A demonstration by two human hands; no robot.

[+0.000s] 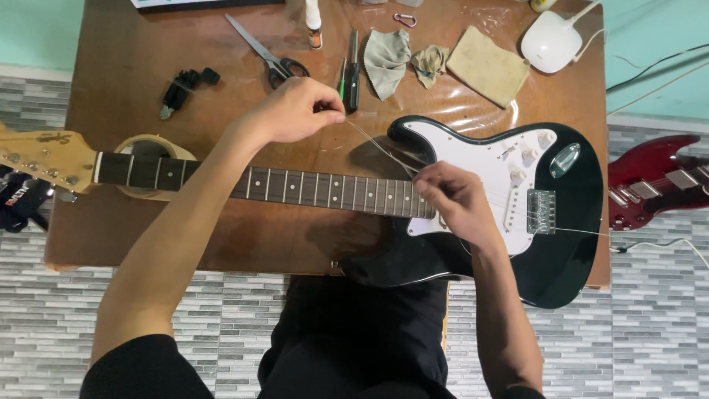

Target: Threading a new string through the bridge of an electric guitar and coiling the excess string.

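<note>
Black glossy electric guitar with white pickguard (569, 214) lies flat across the brown wooden table (221, 244), nearest to me, its body overhanging the near edge. My right hand (458, 203) rests over the end of the dark fretboard (325, 190), fingers pinched on a thin steel guitar string (380, 149). From those fingertips the string rises diagonally to my left hand (295, 111), which is clenched on its other end above the neck. Behind the right fingers it seems to run on, faint, toward the chrome bridge (540, 212) and past the body.

Risks, as I judge them: the wire is drawn taut between the two pinches, so a slip at either could whip the loose end toward skin or scratch the finish. A sharp bend at the right fingertips could kink it. The overhanging body could tip if pressed.

Beyond the left fingers lie steel scissors with black handles (266, 53), a dark-handled screwdriver (352, 74) and crumpled grey cloths (402, 59); a white rounded device (550, 41) sits farther right.
</note>
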